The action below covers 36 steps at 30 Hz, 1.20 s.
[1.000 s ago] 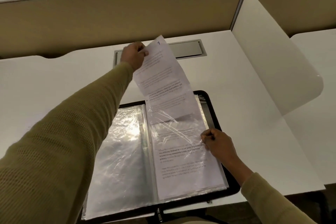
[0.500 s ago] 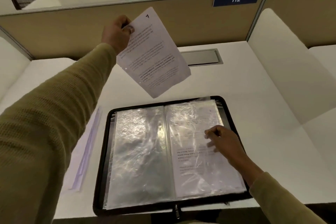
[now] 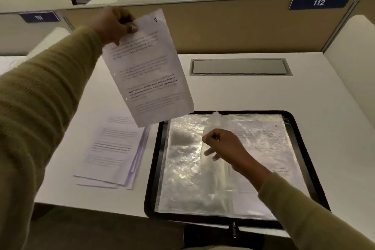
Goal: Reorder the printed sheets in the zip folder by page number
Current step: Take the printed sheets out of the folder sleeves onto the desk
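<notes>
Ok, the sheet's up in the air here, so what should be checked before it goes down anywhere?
1. Grip on paper: the left hand holds the sheet by its top edge, clear of the desk. Ok.
2. Page number legible: a "7" shows at the sheet's top corner. Ok.
3. Sleeve control: the right hand pinches a plastic sleeve standing on edge above the zip folder. Ok.
4. Zip folder open and flat on the desk. Ok.
5. Top page number of the stack of sheets left of the zip folder: cannot tell.
6. Whether the plastic sleeve is empty: cannot tell.
</notes>
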{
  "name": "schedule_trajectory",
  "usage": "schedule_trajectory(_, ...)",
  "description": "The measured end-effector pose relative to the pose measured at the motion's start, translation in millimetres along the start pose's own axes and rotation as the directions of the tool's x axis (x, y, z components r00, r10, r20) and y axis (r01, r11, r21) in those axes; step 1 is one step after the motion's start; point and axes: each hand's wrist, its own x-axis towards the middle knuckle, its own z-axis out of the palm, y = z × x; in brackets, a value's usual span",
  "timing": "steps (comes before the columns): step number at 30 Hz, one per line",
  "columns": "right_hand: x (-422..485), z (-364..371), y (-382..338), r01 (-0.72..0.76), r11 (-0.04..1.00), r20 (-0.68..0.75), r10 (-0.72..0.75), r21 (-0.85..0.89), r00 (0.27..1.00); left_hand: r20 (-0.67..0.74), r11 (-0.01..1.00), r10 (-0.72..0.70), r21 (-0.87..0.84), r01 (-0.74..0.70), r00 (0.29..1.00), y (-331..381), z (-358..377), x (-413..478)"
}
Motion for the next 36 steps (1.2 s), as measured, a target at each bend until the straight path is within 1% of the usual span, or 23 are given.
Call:
schedule_trajectory(3, 8.8, 34.7, 5.2, 0.036, 0.996, 0.016, -0.035, -0.086, 0.999, 0.101, 0.995, -0.041, 0.094, 0.032, 0.994, -31.1, -10.9, -10.7)
schedule_trajectory(6, 13.5, 64.6, 9.9, 0.067, 0.986, 0.037, -0.062, -0.153, 0.997, 0.183, 0.987, -0.096, 0.144, 0.07, 0.978, -64.4, -11.8, -18.3)
schedule_trajectory(10, 13.6, 93.1, 15.7, 0.113, 0.951, 0.111, -0.084, -0.289, 0.99, 0.269, 0.967, -0.172, 0.231, 0.109, 0.948, -107.4, 4.5, -24.6)
schedule_trajectory(13, 14.8, 104.7, 26.9, 0.13, 0.913, 0.147, -0.078, -0.386, 0.986, 0.345, 0.942, -0.22, 0.319, 0.106, 0.913, -131.1, 26.9, -29.8)
schedule_trajectory(17, 11.9, 109.1, 36.2, 0.111, 0.901, 0.158, -0.048, -0.419, 0.986, 0.418, 0.921, -0.269, 0.375, 0.105, 0.868, -153.8, 67.5, -36.9)
schedule_trajectory(21, 8.5, 108.0, 42.0, 0.073, 0.897, 0.12, -0.022, -0.436, 0.993, 0.467, 0.904, -0.272, 0.424, 0.057, 0.842, -174.1, 109.1, -42.0)
schedule_trajectory(24, 5.3, 105.7, 45.4, 0.048, 0.902, 0.101, -0.005, -0.43, 0.995, 0.482, 0.893, -0.288, 0.447, 0.051, 0.827, -189.1, 134.4, -44.2)
schedule_trajectory(29, 1.8, 102.7, 44.2, 0.055, 0.896, 0.06, -0.031, -0.44, 0.998, 0.462, 0.889, -0.292, 0.454, 0.06, 0.838, -209.3, 157.5, -40.4)
schedule_trajectory(31, 0.6, 101.6, 42.8, 0.076, 0.897, 0.039, -0.065, -0.436, 0.997, 0.435, 0.886, -0.279, 0.461, 0.054, 0.856, -213.8, 163.3, -38.0)
schedule_trajectory(33, 0.6, 100.0, 44.1, 0.096, 0.897, 0.013, -0.1, -0.431, 0.995, 0.376, 0.888, -0.246, 0.457, 0.052, 0.893, -213.8, 168.7, -35.8)
schedule_trajectory(35, 2.2, 97.8, 48.9, 0.134, 0.879, -0.015, -0.159, -0.458, 0.987, 0.324, 0.912, -0.187, 0.409, 0.04, 0.927, -202.7, 175.5, -34.6)
schedule_trajectory(36, 3.5, 96.3, 52.4, 0.161, 0.861, -0.031, -0.201, -0.483, 0.979, 0.315, 0.935, -0.151, 0.354, 0.032, 0.937, -192.8, 180.8, -34.7)
